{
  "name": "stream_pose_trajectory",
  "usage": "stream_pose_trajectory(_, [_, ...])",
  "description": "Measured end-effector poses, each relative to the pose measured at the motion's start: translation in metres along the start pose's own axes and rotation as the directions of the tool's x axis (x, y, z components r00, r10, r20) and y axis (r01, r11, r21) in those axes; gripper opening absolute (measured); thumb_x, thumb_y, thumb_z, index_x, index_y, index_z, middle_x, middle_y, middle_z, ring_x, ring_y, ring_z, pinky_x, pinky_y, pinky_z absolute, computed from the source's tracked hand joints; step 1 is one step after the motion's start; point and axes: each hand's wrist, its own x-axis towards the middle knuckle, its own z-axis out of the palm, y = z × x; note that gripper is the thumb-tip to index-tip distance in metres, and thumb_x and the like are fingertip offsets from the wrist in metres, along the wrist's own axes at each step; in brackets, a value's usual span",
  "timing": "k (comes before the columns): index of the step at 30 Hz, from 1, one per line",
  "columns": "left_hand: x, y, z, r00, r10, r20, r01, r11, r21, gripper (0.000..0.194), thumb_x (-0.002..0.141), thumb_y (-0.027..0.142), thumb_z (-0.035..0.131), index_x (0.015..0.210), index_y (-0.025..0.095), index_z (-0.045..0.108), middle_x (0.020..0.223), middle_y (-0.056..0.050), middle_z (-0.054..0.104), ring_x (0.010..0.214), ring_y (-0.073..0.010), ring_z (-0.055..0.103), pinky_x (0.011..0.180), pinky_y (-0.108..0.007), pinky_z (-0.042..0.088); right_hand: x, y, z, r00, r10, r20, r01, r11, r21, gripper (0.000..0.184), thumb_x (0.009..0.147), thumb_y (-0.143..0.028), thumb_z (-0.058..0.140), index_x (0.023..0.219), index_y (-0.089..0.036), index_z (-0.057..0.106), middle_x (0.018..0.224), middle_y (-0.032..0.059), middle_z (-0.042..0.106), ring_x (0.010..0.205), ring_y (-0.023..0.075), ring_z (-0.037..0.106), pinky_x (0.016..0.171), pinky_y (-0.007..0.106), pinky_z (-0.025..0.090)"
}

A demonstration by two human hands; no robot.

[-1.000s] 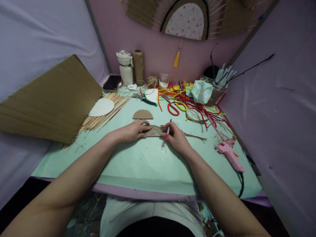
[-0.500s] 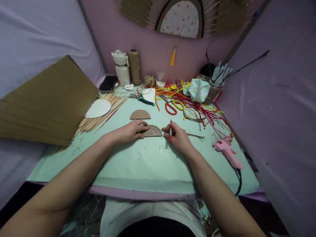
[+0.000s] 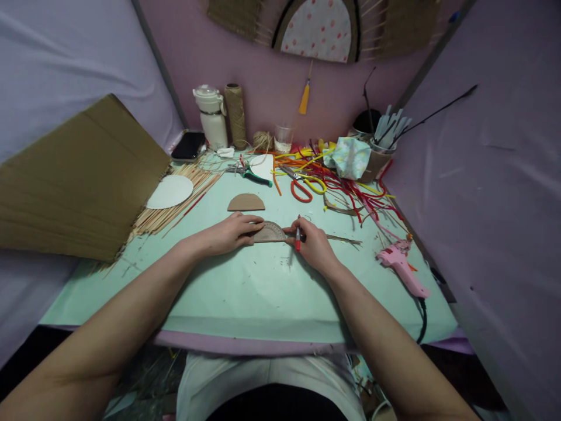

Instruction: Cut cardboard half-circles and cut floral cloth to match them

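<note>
A clear protractor (image 3: 270, 232) lies on the table over what looks like a brown cardboard half-circle. My left hand (image 3: 230, 234) grips its left end, thumb at the lower edge and fingers on top. In my right hand (image 3: 312, 242) is a red marker (image 3: 298, 235), held upright with its red end down. The right thumb and forefinger touch the protractor's right corner or sit just beside it. Just behind, a second cardboard half-circle (image 3: 246, 203) lies flat and apart from both hands.
Red-and-yellow scissors (image 3: 302, 188), green-handled pliers (image 3: 258, 178) and tangled pipe cleaners (image 3: 337, 186) lie behind. A pink glue gun (image 3: 403, 269) with its cord is at right. Thin sticks (image 3: 179, 204) and a large cardboard sheet (image 3: 83, 181) occupy the left.
My right hand has shifted slightly left, its fingertips now closer to the protractor's right corner. The view has moved a little; my left hand keeps its hold.
</note>
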Motion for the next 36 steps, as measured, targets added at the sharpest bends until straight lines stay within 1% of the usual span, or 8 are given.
stream_pose_trajectory(10, [0.000, -0.003, 0.003, 0.999, 0.026, -0.029, -0.026, 1.000, -0.008, 0.044, 0.094, 0.030, 0.047, 0.136, 0.020, 0.052, 0.143, -0.011, 0.049, 0.119, -0.0275, 0.048, 0.100, -0.042, 0.033, -0.001, -0.002, -0.001, 1.000, -0.003, -0.009, 0.003, 1.000, 0.003, 0.017, 0.077, -0.018, 0.063, 0.087, -0.025, 0.051, 0.098, 0.0027, 0.073, 0.088, 0.0210, 0.066, 0.077, 0.034, 0.048])
stream_pose_trajectory(14, [-0.001, -0.002, 0.004, 0.998, 0.034, -0.054, -0.035, 0.999, -0.023, 0.043, 0.093, 0.030, 0.049, 0.135, 0.021, 0.052, 0.141, -0.011, 0.051, 0.120, -0.0276, 0.048, 0.101, -0.043, 0.034, -0.001, -0.007, 0.000, 0.998, -0.064, -0.022, 0.064, 0.998, 0.024, 0.022, 0.076, -0.021, 0.065, 0.093, -0.024, 0.052, 0.109, 0.0050, 0.070, 0.095, 0.0217, 0.064, 0.083, 0.035, 0.047])
stream_pose_trajectory(18, [0.000, 0.000, 0.005, 0.998, 0.025, -0.055, -0.028, 0.998, -0.049, 0.043, 0.093, 0.030, 0.049, 0.135, 0.019, 0.053, 0.142, -0.012, 0.050, 0.124, -0.0289, 0.046, 0.103, -0.044, 0.033, 0.000, -0.011, 0.007, 0.986, -0.144, 0.086, 0.144, 0.990, 0.015, 0.024, 0.081, -0.020, 0.059, 0.104, -0.025, 0.055, 0.108, 0.0039, 0.068, 0.098, 0.0200, 0.063, 0.084, 0.033, 0.046])
stream_pose_trajectory(22, [-0.003, -0.003, 0.002, 0.999, 0.014, -0.051, -0.022, 0.988, -0.151, 0.047, 0.092, 0.032, 0.053, 0.137, 0.019, 0.050, 0.145, -0.012, 0.047, 0.130, -0.0289, 0.043, 0.107, -0.044, 0.031, 0.002, -0.011, 0.013, 0.981, -0.141, 0.132, 0.150, 0.987, -0.065, 0.017, 0.086, -0.018, 0.051, 0.100, -0.026, 0.056, 0.104, 0.0018, 0.069, 0.090, 0.0192, 0.065, 0.078, 0.030, 0.046])
stream_pose_trajectory(25, [-0.008, -0.014, -0.001, 0.999, -0.008, -0.032, -0.002, 0.953, -0.302, 0.050, 0.091, 0.028, 0.053, 0.140, 0.021, 0.046, 0.148, -0.010, 0.045, 0.134, -0.0253, 0.042, 0.110, -0.040, 0.031, 0.002, -0.011, 0.014, 0.982, -0.142, 0.123, 0.151, 0.987, -0.063, 0.013, 0.087, -0.018, 0.050, 0.096, -0.026, 0.055, 0.108, 0.0018, 0.070, 0.094, 0.0203, 0.066, 0.078, 0.031, 0.047])
stream_pose_trajectory(28, [-0.012, -0.025, -0.002, 0.999, -0.020, -0.026, 0.007, 0.910, -0.415, 0.049, 0.089, 0.024, 0.054, 0.138, 0.022, 0.049, 0.145, -0.008, 0.048, 0.134, -0.0232, 0.042, 0.110, -0.039, 0.032, 0.001, -0.011, 0.015, 0.983, -0.134, 0.122, 0.143, 0.988, -0.064, 0.014, 0.087, -0.019, 0.049, 0.097, -0.026, 0.055, 0.110, 0.0026, 0.070, 0.096, 0.0211, 0.066, 0.079, 0.032, 0.048])
stream_pose_trajectory(31, [-0.012, -0.027, -0.002, 1.000, -0.014, -0.026, 0.001, 0.891, -0.455, 0.051, 0.084, 0.020, 0.060, 0.134, 0.021, 0.054, 0.141, -0.009, 0.053, 0.130, -0.0241, 0.047, 0.109, -0.039, 0.033, 0.001, -0.011, 0.015, 0.984, -0.129, 0.121, 0.139, 0.987, -0.076, 0.017, 0.086, -0.019, 0.050, 0.101, -0.027, 0.056, 0.108, 0.0024, 0.070, 0.095, 0.0210, 0.067, 0.079, 0.032, 0.049])
stream_pose_trajectory(36, [-0.010, -0.014, -0.005, 0.998, -0.030, -0.057, 0.002, 0.893, -0.449, 0.055, 0.077, 0.019, 0.069, 0.131, 0.020, 0.057, 0.133, -0.008, 0.061, 0.122, -0.0263, 0.054, 0.102, -0.039, 0.039, 0.001, -0.011, 0.016, 0.985, -0.126, 0.116, 0.136, 0.987, -0.086, 0.023, 0.084, -0.019, 0.052, 0.106, -0.027, 0.057, 0.109, 0.0030, 0.070, 0.094, 0.0213, 0.067, 0.079, 0.033, 0.049])
